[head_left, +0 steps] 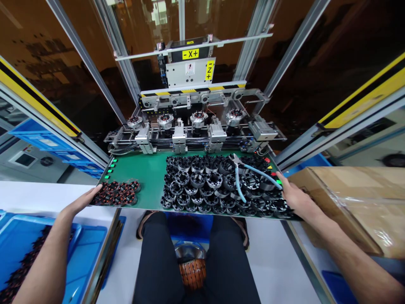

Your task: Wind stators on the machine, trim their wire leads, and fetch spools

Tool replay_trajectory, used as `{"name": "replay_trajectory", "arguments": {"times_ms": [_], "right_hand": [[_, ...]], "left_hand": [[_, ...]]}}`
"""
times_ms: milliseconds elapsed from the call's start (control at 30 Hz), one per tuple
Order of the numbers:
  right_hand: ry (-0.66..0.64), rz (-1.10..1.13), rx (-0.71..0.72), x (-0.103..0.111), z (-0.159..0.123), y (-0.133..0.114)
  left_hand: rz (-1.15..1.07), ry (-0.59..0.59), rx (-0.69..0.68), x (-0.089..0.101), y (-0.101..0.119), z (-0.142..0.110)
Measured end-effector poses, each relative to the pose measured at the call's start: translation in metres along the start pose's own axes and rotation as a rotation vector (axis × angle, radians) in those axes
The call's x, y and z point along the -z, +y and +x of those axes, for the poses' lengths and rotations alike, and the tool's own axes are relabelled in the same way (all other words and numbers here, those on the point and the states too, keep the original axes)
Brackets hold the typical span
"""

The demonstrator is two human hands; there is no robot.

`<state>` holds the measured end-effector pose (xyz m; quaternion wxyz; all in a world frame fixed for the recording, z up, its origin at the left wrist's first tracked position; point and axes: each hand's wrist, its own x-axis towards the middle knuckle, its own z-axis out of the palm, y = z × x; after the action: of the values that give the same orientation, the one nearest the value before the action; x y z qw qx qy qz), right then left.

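My left hand point(82, 202) rests at the left edge of the green worktop point(152, 177), one finger stretched along the rim and the others mostly hidden. Beside it lies a cluster of black motor stators with copper-coloured windings point(118, 193). At the right edge is my right hand point(294, 196), its thumb or finger stretched out by a small lit green button. It holds nothing that I can see. Stacked rows of black ring-shaped stator cores point(198, 179) cover the worktop's right part. Blue-handled cutting pliers point(238, 181) lie open on top of them, one handle pointing towards my right hand.
Behind the worktop a winding machine point(191, 99) carries several stators on its spindles. Metal posts with yellow strips point(41, 99) flank it. A cardboard box point(348, 207) stands right, blue bins point(85, 253) left. Below, a metal bowl point(190, 250) sits between my legs.
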<state>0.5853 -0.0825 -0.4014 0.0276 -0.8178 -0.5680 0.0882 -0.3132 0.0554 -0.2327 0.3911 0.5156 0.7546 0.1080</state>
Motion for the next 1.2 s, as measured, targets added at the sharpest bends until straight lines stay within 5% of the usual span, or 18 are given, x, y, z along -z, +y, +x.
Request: {"name": "replay_trajectory", "arguments": {"times_ms": [567, 933, 1200], "right_hand": [[-0.029, 0.037, -0.022, 0.009, -0.003, -0.009], [-0.009, 0.032, -0.003, 0.008, -0.003, -0.007], [0.008, 0.035, 0.001, 0.006, -0.003, -0.004]], "left_hand": [[0.001, 0.003, -0.003, -0.004, 0.015, -0.008], [0.011, 0.007, 0.066, 0.004, -0.015, 0.01], [-0.002, 0.006, 0.045, 0.004, -0.016, 0.01]]}}
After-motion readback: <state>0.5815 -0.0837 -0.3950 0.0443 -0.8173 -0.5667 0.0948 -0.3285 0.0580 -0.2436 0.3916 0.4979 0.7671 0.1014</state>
